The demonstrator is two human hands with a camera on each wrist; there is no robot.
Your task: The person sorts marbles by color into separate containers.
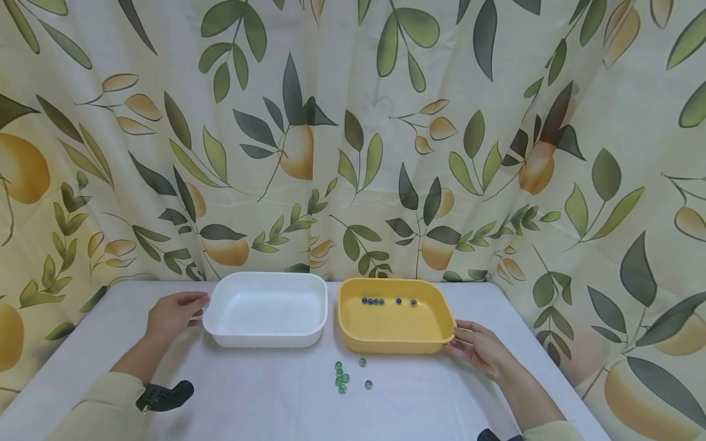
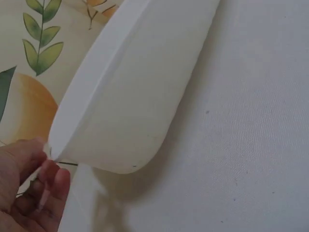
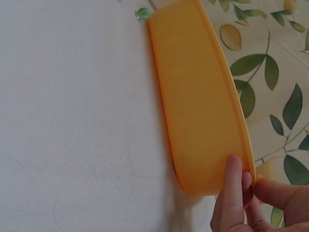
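Observation:
At the left, a white rectangular tub [image 1: 266, 340] stands on the table, and my left hand [image 1: 172, 313] pinches its left rim. The left wrist view has the thumb and fingers [image 2: 36, 150] at the corner of that rim. Beside it is a yellow tub [image 1: 394, 345], with several dark blue marbles [image 1: 372, 301] on its floor. My right hand [image 1: 478, 349] holds the yellow tub by its front right corner. In the right wrist view a finger [image 3: 233, 179] lies along the outer wall and the thumb is at the rim.
Several green glass marbles [image 1: 342, 378] lie loose on the white tablecloth [image 1: 265, 398] in front of the yellow tub. A patterned curtain [image 1: 353, 153] hangs behind the table's back edge and along the right side. Each wrist wears a dark strap [image 1: 165, 396].

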